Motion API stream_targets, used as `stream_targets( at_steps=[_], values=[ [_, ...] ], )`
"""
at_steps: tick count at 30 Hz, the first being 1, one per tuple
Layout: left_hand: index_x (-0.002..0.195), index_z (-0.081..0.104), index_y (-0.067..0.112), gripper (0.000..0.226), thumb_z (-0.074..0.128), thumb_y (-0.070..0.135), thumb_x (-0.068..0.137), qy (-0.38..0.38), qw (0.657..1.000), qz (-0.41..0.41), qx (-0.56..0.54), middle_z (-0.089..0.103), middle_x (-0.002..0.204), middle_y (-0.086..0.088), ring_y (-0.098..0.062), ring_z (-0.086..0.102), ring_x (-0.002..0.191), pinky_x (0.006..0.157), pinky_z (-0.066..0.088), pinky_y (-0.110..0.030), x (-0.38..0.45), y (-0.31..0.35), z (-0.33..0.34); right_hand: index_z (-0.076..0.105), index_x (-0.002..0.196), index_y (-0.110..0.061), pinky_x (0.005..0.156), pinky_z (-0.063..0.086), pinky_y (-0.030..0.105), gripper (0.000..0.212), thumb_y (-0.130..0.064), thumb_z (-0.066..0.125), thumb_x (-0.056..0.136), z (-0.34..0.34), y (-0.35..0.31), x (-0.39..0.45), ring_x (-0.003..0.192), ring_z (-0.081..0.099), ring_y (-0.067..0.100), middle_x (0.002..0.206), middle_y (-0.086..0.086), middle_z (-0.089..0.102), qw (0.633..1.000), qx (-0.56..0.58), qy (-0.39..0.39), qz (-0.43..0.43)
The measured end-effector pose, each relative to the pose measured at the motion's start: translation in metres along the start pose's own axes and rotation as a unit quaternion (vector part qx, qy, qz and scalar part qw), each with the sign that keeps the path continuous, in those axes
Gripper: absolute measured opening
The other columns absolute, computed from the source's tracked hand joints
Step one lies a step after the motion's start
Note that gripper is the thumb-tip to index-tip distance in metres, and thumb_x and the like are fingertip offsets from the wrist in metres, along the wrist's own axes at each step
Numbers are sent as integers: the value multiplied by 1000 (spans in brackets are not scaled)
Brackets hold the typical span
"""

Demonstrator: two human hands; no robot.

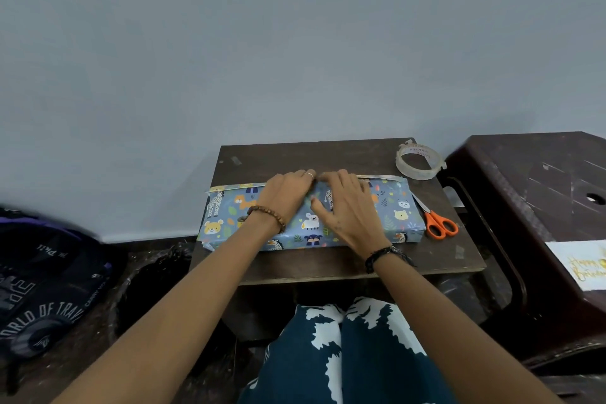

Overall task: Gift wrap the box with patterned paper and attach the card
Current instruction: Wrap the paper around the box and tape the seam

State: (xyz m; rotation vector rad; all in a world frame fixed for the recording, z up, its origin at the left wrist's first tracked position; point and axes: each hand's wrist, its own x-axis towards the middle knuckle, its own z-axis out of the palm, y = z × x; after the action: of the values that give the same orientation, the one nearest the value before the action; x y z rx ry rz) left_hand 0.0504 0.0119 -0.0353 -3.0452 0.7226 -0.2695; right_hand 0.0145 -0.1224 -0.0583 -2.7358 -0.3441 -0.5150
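Hands are pressing flat: left hand [288, 193] and right hand [344, 207], fingers extended and gripping nothing, are holding the patterned paper [393, 210] against the box mid-table [328, 154], likely securing the far seam; tape roll [418, 161], scissors [437, 221] and card [580, 264] are waiting rightward.

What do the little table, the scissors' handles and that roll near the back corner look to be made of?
The table looks like dark wood or board, matte and scuffed, with a thin flat edge. The scissors have glossy orange handles, probably plastic, and a pale blade that looks like metal. The tape roll seems to be clear plastic film, translucent and shiny, on a printed core.
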Motion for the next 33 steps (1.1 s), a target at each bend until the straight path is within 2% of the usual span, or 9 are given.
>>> stream_targets(
  at_steps=[4, 8, 13, 17, 19, 21, 24, 30, 33],
  values=[
    [134, 40, 11, 36, 34, 12, 98, -4, 1000, -5, -19, 54, 128, -7, -23, 53, 113, 89, 39, -29, -8, 4, 3, 53, 110, -11, 80, 41, 36, 42, -38, 44, 79, -1, -6, -4, 90, 49, 23, 103, 6, 53, 997, -32, 62, 15],
    [145, 24, 13, 46, 30, 10, 100, -42, 998, -26, -48, 26, 153, -4, -17, 25, 140, 113, 14, -28, -15, 6, 7, 53, 123, -10, 98, 38, 43, 52, -35, 40, 80, 2, -3, -3, 112, 51, 22, 123, 7, 55, 999, -34, 22, 12],
    [146, 23, 16, 47, 30, 7, 100, -33, 993, -57, -101, 25, 154, -4, -18, 22, 142, 114, 13, -26, -19, 8, 6, 56, 117, -11, 101, 34, 40, 55, -40, 25, 82, 2, -2, -2, 103, 56, 19, 113, 1, 59, 1000, -10, -27, 9],
    [141, 28, 12, 43, 34, 5, 99, -32, 988, -99, -117, 46, 138, -14, -31, 36, 133, 103, 35, -36, -26, 14, -2, 41, 137, -11, 113, 19, 43, 51, -34, 30, 93, 0, 0, -12, 128, 43, 18, 139, 3, 47, 998, -13, -57, 12],
    [137, 32, 11, 36, 31, 10, 101, -36, 986, -102, -130, 45, 139, -13, -30, 35, 134, 103, 34, -36, -29, 16, -4, 41, 138, -10, 115, 15, 43, 59, -40, 19, 92, 1, -1, -20, 133, 38, 19, 142, 6, 45, 998, -17, -51, 13],
    [142, 28, 10, 41, 24, 20, 103, -39, 985, -90, -143, 29, 151, -9, -23, 23, 141, 112, 20, -31, -33, 18, 1, 49, 132, -8, 114, 19, 45, 65, -42, 14, 89, 5, -2, -24, 130, 43, 21, 137, 9, 50, 999, -16, -34, 15],
    [147, 21, 11, 48, 22, 29, 102, -14, 987, -82, -135, 15, 156, -7, -17, 12, 144, 116, 4, -27, -47, 26, 13, 60, 120, -6, 107, 32, 49, 56, -38, 25, 90, 9, -3, -22, 119, 54, 25, 125, 12, 60, 999, -22, 4, 31],
    [147, 21, 14, 48, 24, 30, 101, 13, 986, -91, -137, 22, 154, -2, -15, 15, 144, 116, 5, -26, -52, 28, 17, 65, 104, -5, 93, 48, 44, 42, -32, 36, 89, 5, -4, -22, 90, 62, 25, 98, 8, 64, 1000, -2, 21, 18],
    [147, 22, 16, 48, 23, 31, 101, 11, 988, -91, -124, 22, 154, -1, -13, 15, 143, 116, 5, -26, -53, 29, 17, 66, 97, -7, 75, 47, 34, 27, -27, 48, 92, -8, 1, -8, 81, 61, 25, 93, 7, 63, 999, 16, 4, 33]
  ],
)
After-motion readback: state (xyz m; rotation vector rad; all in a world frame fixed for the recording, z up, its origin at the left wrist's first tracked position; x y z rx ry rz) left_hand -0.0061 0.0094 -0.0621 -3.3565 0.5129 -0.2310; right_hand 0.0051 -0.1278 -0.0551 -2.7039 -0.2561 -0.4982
